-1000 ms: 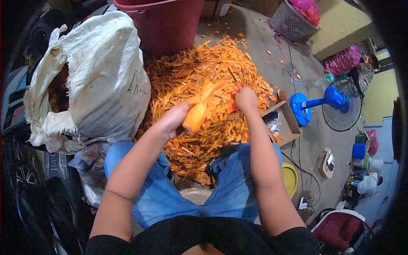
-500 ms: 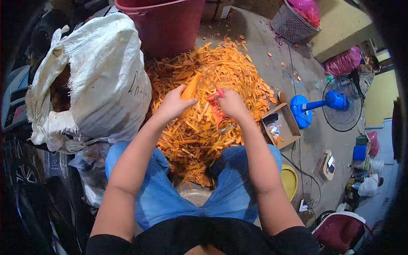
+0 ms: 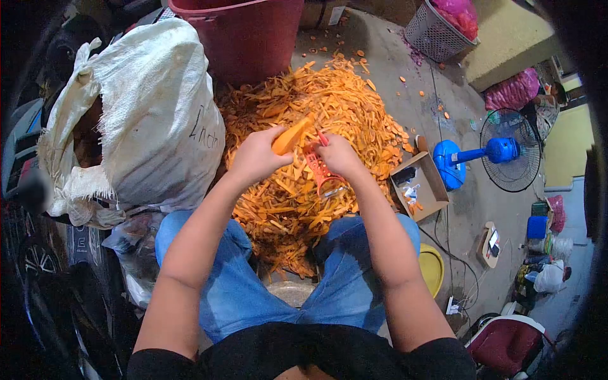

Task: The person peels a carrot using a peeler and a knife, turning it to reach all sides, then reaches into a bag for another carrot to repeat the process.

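Note:
In the head view my left hand (image 3: 258,156) is wrapped round a peeled orange carrot (image 3: 292,136), its tip pointing up and to the right. My right hand (image 3: 339,155) grips a red plastic peeler (image 3: 322,171) with a perforated body, which hangs down from the fist just right of the carrot. Both hands are over a large heap of orange peelings and strips (image 3: 348,101) on the floor between and beyond my knees. My fingers partly hide the carrot's near end and the peeler's handle.
Left of the heap stands a torn white woven sack (image 3: 158,114). Behind it is a big maroon tub (image 3: 244,47). To the right are a cardboard box (image 3: 423,183), a blue fan (image 3: 487,151), a yellow lid-like disc (image 3: 430,272) and cables. A grey basket (image 3: 437,35) sits farther back.
The carrot has tipped from steep to a flatter slant toward the right. My right hand and the peeler have shifted slightly left, closer to the carrot.

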Available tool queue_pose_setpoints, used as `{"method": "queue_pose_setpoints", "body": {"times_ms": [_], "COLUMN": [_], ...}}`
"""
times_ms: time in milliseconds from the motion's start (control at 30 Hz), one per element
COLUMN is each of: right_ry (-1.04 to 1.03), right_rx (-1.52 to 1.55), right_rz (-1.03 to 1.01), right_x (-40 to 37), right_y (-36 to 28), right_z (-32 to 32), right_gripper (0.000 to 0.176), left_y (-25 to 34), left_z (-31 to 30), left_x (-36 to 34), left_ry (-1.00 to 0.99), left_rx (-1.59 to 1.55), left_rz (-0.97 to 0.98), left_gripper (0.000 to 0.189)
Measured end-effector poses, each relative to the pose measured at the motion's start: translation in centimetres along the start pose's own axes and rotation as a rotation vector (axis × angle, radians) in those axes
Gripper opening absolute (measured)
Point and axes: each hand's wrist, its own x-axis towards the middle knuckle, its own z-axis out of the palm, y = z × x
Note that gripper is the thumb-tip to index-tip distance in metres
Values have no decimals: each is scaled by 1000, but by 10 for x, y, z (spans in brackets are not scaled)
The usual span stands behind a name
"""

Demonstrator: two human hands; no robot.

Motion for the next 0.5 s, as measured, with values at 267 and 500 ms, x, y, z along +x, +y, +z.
{"method": "queue_pose_setpoints", "body": {"times_ms": [267,500], "right_ry": [-99,613], "right_rx": [1,845], "right_rz": [116,-12], "right_x": [8,14], "right_y": [17,-22], "right_z": [33,-2], "right_gripper": [25,21], "left_y": [-5,-8], "left_z": [-6,13], "left_x": [4,-3], "left_ry": [-192,-477], "left_rx": [-1325,-1715], "left_rz": [-48,-434], "left_gripper": [36,46]}}
